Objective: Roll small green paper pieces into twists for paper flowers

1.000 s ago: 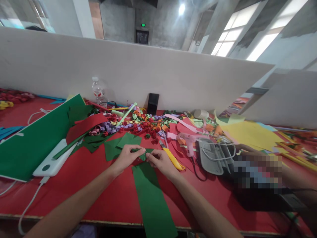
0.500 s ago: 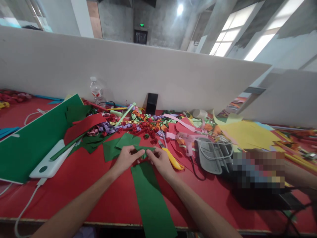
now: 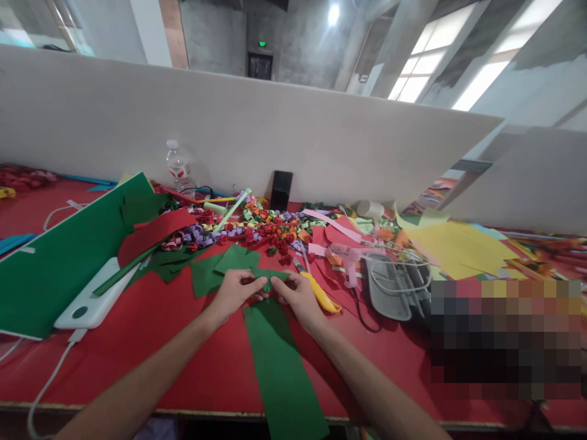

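Between both hands is a small piece of green paper (image 3: 267,273), pinched near its middle. My left hand (image 3: 239,288) closes thumb and fingers on its left part, and my right hand (image 3: 293,292) does the same on the right. The two thumb tips almost meet. Below the hands, a long green paper strip (image 3: 279,366) runs down over the table's front edge. Loose green paper sheets (image 3: 224,267) lie just beyond my left hand. Beside my right hand rests a yellow utility knife (image 3: 324,296).
A pink glue gun (image 3: 349,263) and a grey tray (image 3: 389,293) with a white cable lie to the right. Curled paper pieces cover the table's back, near a phone (image 3: 281,190) and bottle (image 3: 178,165). At left are a green board (image 3: 68,256) and white power strip (image 3: 92,299).
The green paper between my fingers shows a slightly different bend at its middle. Both hands stay in nearly the same place. The blurred patch at the right has grown wider.
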`<state>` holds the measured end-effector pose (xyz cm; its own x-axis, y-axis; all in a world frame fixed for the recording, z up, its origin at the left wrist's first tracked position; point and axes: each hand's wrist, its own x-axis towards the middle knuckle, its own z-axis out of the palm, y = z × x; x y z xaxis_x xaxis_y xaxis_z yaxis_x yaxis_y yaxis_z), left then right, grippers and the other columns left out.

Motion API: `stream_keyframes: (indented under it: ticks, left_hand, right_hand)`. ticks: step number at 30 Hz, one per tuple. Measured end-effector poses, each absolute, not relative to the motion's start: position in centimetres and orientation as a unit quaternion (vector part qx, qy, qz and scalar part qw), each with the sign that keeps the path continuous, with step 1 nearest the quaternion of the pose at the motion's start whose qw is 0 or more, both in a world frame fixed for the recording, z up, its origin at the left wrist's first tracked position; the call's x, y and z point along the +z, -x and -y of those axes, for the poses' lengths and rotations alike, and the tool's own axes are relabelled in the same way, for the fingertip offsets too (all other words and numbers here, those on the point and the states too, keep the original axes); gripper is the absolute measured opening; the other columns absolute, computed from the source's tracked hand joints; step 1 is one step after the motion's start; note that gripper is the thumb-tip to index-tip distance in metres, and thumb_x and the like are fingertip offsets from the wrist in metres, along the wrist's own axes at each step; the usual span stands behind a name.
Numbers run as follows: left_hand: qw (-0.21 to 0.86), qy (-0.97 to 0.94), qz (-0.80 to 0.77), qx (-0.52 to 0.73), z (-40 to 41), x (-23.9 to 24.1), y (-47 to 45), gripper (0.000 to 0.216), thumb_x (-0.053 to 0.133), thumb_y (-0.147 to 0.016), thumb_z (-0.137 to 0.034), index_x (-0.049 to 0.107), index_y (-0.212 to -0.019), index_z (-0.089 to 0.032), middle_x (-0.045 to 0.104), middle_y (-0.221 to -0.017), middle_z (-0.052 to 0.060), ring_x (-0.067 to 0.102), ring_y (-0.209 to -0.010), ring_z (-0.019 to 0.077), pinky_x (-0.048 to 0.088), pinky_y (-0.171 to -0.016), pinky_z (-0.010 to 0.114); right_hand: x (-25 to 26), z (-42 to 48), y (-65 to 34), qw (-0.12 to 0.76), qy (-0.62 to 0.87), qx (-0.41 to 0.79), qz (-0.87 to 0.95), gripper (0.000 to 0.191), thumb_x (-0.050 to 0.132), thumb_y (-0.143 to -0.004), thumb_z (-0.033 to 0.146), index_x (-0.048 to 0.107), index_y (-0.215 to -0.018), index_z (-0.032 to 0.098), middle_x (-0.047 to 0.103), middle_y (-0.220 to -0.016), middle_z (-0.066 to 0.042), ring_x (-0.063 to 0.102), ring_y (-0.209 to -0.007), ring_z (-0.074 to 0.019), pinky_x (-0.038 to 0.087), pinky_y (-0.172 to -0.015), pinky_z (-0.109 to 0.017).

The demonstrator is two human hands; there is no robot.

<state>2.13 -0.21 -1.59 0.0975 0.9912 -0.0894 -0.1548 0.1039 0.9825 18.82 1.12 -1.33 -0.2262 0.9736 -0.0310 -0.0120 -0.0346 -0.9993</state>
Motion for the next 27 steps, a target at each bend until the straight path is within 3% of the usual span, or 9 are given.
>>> stream_keyframes:
  ticks: [12, 27]
  left_hand:
    - [0.597, -0.435, -0.47, 0.484, 0.34, -1.63, -2.2, 0.033, 0.08, -0.068, -0.039, 0.062, -0.063, -0.013, 0.071, -0.059, 0.006, 0.071, -0.059, 0.0194, 0.056, -0.058, 0.027]
    - [0.571, -0.463, -0.475, 0.484, 0.32, -1.45, -2.49, 0.038, 0.081, -0.065, -0.044, 0.057, -0.059, -0.015, 0.069, -0.054, 0.004, 0.07, -0.055, 0.0201, 0.054, -0.053, 0.027]
  right_hand:
    - [-0.99, -1.02, -18.78, 0.431, 0.452, 0.552, 0.553, 0.04, 0.072, -0.071, 0.053, 0.059, -0.065, 0.016, 0.051, -0.05, 0.003, 0.042, -0.046, -0.0095, 0.029, -0.042, -0.021]
    - [-1.1, -1.05, -18.5, 0.456, 0.445, 0.552, 0.537, 0.033, 0.074, -0.071, 0.045, 0.066, -0.085, 0.016, 0.049, -0.051, 0.006, 0.04, -0.044, -0.0085, 0.031, -0.043, -0.021]
